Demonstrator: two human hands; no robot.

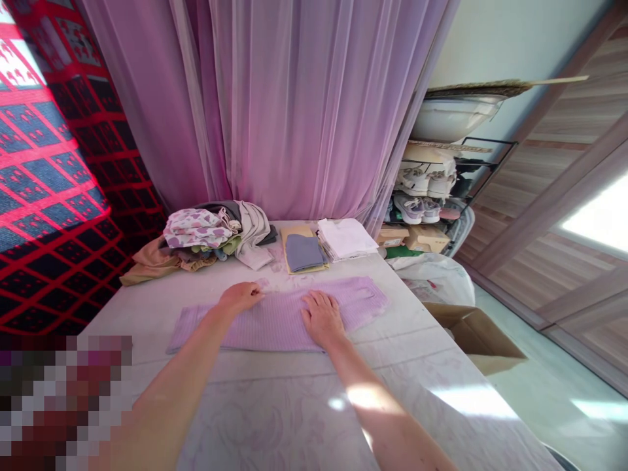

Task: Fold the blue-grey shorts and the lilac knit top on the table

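Note:
A lilac ribbed garment (279, 324) lies stretched sideways across the table, folded into a long strip. At its far edge, left of the middle, my left hand (241, 296) has its fingers closed in a pinch on the fabric. My right hand (324, 318) rests flat on the garment right of the middle, fingers stretched out. Just beyond the garment lie a folded grey-blue cloth (305, 252) on a yellowish folded one (290, 233), and a stack of folded white cloths (347, 238).
A loose heap of clothes (201, 229) sits at the table's back left. Purple curtains (294, 111) hang behind the table (255, 405). To the right stand a shoe rack (426, 190) and an open cardboard box (471, 333) on the floor. Red-and-black patterned fabric (59, 163) hangs at left.

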